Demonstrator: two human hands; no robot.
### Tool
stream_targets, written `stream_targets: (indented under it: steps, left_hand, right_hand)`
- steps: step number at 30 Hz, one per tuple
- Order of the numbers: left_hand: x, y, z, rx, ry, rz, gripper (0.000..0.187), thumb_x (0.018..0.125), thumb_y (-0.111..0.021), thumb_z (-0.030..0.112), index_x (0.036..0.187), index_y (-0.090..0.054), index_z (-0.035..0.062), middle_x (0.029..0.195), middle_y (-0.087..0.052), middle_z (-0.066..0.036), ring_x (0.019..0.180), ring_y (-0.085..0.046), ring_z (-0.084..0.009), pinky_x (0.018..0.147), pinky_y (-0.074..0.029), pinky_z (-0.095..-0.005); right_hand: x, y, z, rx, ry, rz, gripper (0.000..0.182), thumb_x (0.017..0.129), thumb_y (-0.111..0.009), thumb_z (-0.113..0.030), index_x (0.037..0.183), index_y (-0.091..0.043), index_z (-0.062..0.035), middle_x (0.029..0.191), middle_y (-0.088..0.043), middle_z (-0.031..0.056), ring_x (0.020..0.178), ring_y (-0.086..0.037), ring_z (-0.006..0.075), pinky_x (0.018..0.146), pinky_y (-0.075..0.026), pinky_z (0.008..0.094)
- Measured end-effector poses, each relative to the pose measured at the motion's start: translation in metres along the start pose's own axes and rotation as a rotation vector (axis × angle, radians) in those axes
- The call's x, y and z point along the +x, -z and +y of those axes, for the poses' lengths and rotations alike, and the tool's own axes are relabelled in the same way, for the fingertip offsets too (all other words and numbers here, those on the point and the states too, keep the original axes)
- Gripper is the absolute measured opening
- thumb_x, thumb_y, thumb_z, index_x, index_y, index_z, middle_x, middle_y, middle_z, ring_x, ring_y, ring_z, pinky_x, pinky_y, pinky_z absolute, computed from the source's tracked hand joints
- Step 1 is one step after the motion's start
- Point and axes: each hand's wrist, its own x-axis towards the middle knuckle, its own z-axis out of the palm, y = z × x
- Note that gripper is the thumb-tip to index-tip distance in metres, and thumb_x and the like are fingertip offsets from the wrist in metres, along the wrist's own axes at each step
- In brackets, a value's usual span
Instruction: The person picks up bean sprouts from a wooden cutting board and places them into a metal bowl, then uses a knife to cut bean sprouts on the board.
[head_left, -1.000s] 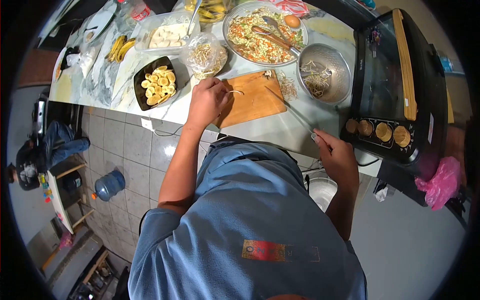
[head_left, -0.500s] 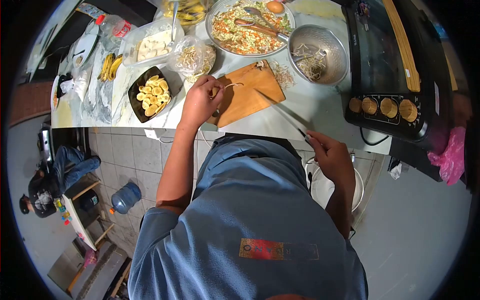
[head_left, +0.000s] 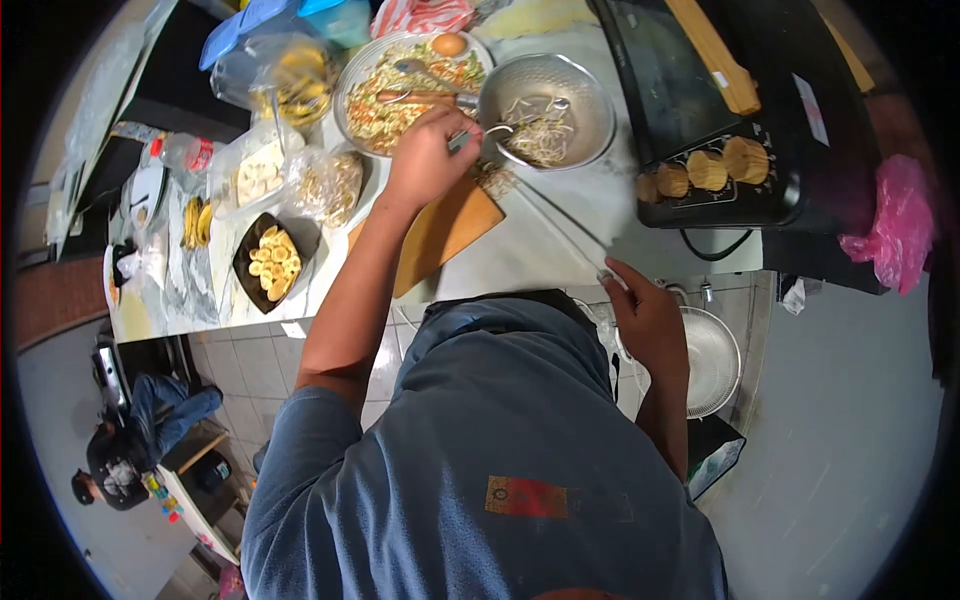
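My left hand (head_left: pixel 432 155) is at the left rim of a hammered metal bowl (head_left: pixel 590 95), pinching a pale bean sprout (head_left: pixel 497 129). Several bean sprouts (head_left: pixel 545 140) and a spoon lie inside this bowl. In my right hand (head_left: pixel 648 315) is a long knife (head_left: pixel 560 222), its blade angled up and left over the counter. Part of the wooden cutting board (head_left: pixel 455 228) shows beneath my left forearm, which hides the rest. A little heap of sprout trimmings (head_left: pixel 495 180) lies by the board's upper corner.
A plate of shredded vegetables (head_left: pixel 380 110) carries an egg (head_left: pixel 449 45). Left of it are a bag of sprouts (head_left: pixel 330 185), a tub of white pieces (head_left: pixel 258 175) and a dark bowl of banana slices (head_left: pixel 272 265). A black oven (head_left: pixel 780 190) stands right. Another person (head_left: pixel 120 455) sits far left.
My left hand has moved from above the cutting board to the metal bowl's rim with a sprout. My right hand still holds the knife. The whole view has shifted and turned.
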Motion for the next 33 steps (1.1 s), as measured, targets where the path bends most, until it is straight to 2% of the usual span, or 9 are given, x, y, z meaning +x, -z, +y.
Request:
stream_targets:
  steps: [3, 8, 10, 11, 18, 22, 23, 27, 33]
  left_hand:
    - [0.028, -0.024, -0.005, 0.087, -0.194, -0.035, 0.018, 0.088, -0.073, 0.018, 0.101, -0.074, 0.0055, 0.1, -0.07, -0.011, 0.093, -0.067, -0.0296, 0.081, -0.053, -0.0377]
    - [0.032, -0.024, 0.009, 0.116, -0.194, 0.064, 0.027, 0.088, -0.076, 0.021, 0.109, -0.074, 0.0046, 0.098, -0.07, -0.01, 0.086, -0.066, -0.026, 0.076, -0.053, -0.0359]
    - [0.022, 0.0, 0.022, -0.005, 0.119, -0.034, 0.026, 0.089, -0.075, 0.022, 0.107, -0.074, 0.0038, 0.095, -0.071, -0.01, 0.075, -0.065, -0.0223, 0.069, -0.053, -0.0347]
    - [0.012, 0.005, 0.015, -0.061, 0.138, 0.027, 0.025, 0.09, -0.076, 0.021, 0.105, -0.073, 0.0017, 0.088, -0.069, -0.008, 0.067, -0.061, -0.0141, 0.064, -0.05, -0.0295]
    - [-0.092, 0.046, -0.024, -0.143, 0.511, 0.182, 0.021, 0.094, -0.071, 0.018, 0.101, -0.071, -0.0013, 0.074, -0.061, -0.001, 0.067, -0.054, -0.0057, 0.063, -0.046, -0.0246]
    - [-0.142, 0.053, -0.008, 0.085, 0.66, 0.171, 0.021, 0.092, -0.071, 0.016, 0.103, -0.071, -0.0009, 0.077, -0.068, -0.01, 0.064, -0.062, -0.0154, 0.063, -0.05, -0.0308]
    - [-0.151, 0.054, -0.006, 0.104, 0.669, 0.158, 0.019, 0.09, -0.07, 0.013, 0.104, -0.072, 0.0001, 0.086, -0.07, -0.014, 0.069, -0.066, -0.0246, 0.067, -0.052, -0.0351]
    - [-0.178, 0.055, -0.027, 0.235, 0.649, 0.263, 0.015, 0.086, -0.069, 0.008, 0.099, -0.072, 0.002, 0.095, -0.068, -0.015, 0.086, -0.067, -0.0332, 0.076, -0.053, -0.0406]
    - [-0.184, 0.059, -0.049, 0.235, 0.582, 0.253, 0.015, 0.082, -0.07, 0.007, 0.096, -0.071, 0.0032, 0.093, -0.067, -0.015, 0.086, -0.066, -0.0346, 0.078, -0.053, -0.0417]
  right_hand:
    - [0.002, -0.006, 0.016, -0.019, 0.04, 0.027, 0.036, 0.098, -0.063, -0.038, 0.118, -0.071, -0.0088, 0.074, -0.069, 0.0165, 0.067, -0.068, 0.0332, 0.064, -0.05, 0.0422]
    - [0.019, -0.005, 0.028, 0.053, 0.215, -0.033, 0.035, 0.099, -0.061, -0.039, 0.099, -0.07, -0.0049, 0.077, -0.068, 0.0188, 0.075, -0.066, 0.0416, 0.066, -0.05, 0.0461]
    - [0.03, -0.007, 0.034, 0.028, 0.204, -0.106, 0.033, 0.099, -0.062, -0.037, 0.098, -0.069, -0.0046, 0.078, -0.068, 0.0196, 0.076, -0.066, 0.042, 0.066, -0.05, 0.0462]
    - [0.035, -0.007, 0.035, 0.001, 0.186, -0.169, 0.031, 0.099, -0.062, -0.034, 0.098, -0.069, -0.0043, 0.079, -0.068, 0.0204, 0.076, -0.066, 0.0424, 0.067, -0.05, 0.0463]
    - [0.069, -0.011, 0.021, -0.003, 0.315, -0.364, 0.026, 0.099, -0.063, -0.027, 0.096, -0.065, -0.0022, 0.08, -0.067, 0.0218, 0.078, -0.064, 0.0449, 0.069, -0.05, 0.048]
    - [0.079, -0.022, 0.01, -0.053, 0.362, -0.458, 0.03, 0.1, -0.06, -0.028, 0.095, -0.058, 0.0005, 0.08, -0.065, 0.0238, 0.08, -0.063, 0.0464, 0.07, -0.05, 0.0485]
    - [0.082, -0.026, 0.007, -0.039, 0.387, -0.482, 0.031, 0.101, -0.06, -0.029, 0.093, -0.056, 0.0013, 0.08, -0.065, 0.0244, 0.081, -0.063, 0.0471, 0.071, -0.05, 0.0487]
    - [0.082, -0.042, -0.022, -0.041, 0.386, -0.547, 0.034, 0.101, -0.059, -0.03, 0.09, -0.054, 0.0016, 0.077, -0.063, 0.0247, 0.079, -0.062, 0.0477, 0.07, -0.049, 0.0488]
    - [0.081, -0.062, -0.059, -0.1, 0.317, -0.586, 0.036, 0.097, -0.063, -0.032, 0.089, -0.054, 0.0018, 0.076, -0.061, 0.0248, 0.074, -0.061, 0.0452, 0.066, -0.046, 0.0475]
